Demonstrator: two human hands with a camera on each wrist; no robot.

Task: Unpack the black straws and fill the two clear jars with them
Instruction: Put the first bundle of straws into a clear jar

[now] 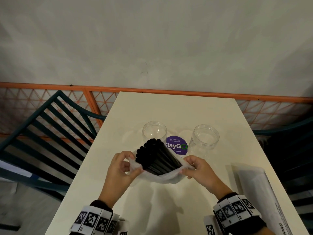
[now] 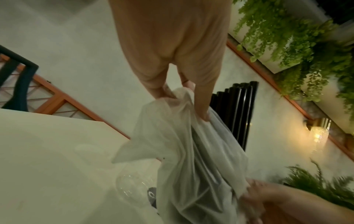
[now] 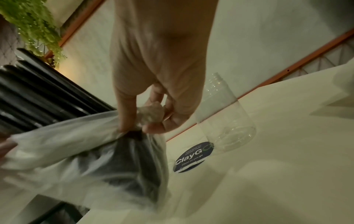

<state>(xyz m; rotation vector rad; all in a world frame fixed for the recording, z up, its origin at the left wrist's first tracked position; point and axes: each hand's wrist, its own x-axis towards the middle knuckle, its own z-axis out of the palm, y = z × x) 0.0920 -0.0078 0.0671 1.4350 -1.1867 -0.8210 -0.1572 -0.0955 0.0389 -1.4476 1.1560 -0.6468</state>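
Observation:
A bundle of black straws (image 1: 156,156) (image 2: 237,112) (image 3: 38,98) sticks up out of a translucent white plastic bag (image 1: 162,175) (image 2: 187,151) (image 3: 76,151) held above the white table (image 1: 169,209). My left hand (image 1: 122,167) (image 2: 178,97) pinches the bag's left edge. My right hand (image 1: 198,168) (image 3: 149,119) pinches its bunched right edge. Two clear jars stand open and empty behind the bag: the left jar (image 1: 154,131) (image 2: 132,186) and the right jar (image 1: 204,141) (image 3: 224,118).
A purple round ClayGo sticker (image 1: 177,146) (image 3: 193,157) lies on the table between the jars. Flat plastic packaging (image 1: 260,189) lies at the table's right edge. A dark slatted chair (image 1: 42,138) stands left of the table, another chair (image 1: 296,158) right. An orange railing (image 1: 152,90) runs behind.

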